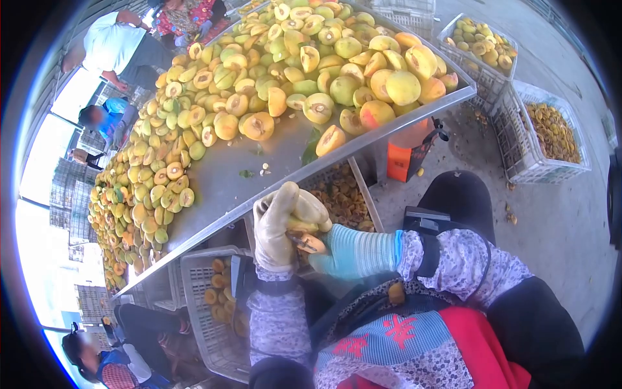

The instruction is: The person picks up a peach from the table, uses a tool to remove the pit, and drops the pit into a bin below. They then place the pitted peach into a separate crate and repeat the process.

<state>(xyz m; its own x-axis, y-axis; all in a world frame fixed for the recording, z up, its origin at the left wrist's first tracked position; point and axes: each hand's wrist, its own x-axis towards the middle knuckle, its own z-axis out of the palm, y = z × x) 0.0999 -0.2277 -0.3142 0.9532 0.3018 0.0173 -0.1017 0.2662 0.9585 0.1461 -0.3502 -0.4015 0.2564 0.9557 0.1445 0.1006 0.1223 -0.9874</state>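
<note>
My left hand (280,223), in a cream glove, is closed around a yellow peach (302,225), mostly hidden by the fingers. My right hand (350,251), in a teal striped glove, presses against it from the right with its fingers curled in. Between the two hands a small tan piece with a dark edge (311,244) shows; I cannot tell what it is. Both hands are just in front of the near edge of a metal table (243,170) heaped with peaches (259,126), many of them halved.
Beneath the table edge sits a crate of brown-orange scraps (359,175). A white crate (194,285) with peach halves stands lower left. To the right are an orange box (398,161) and crates of pits (518,152) and fruit (447,35). Several people (113,45) are along the left.
</note>
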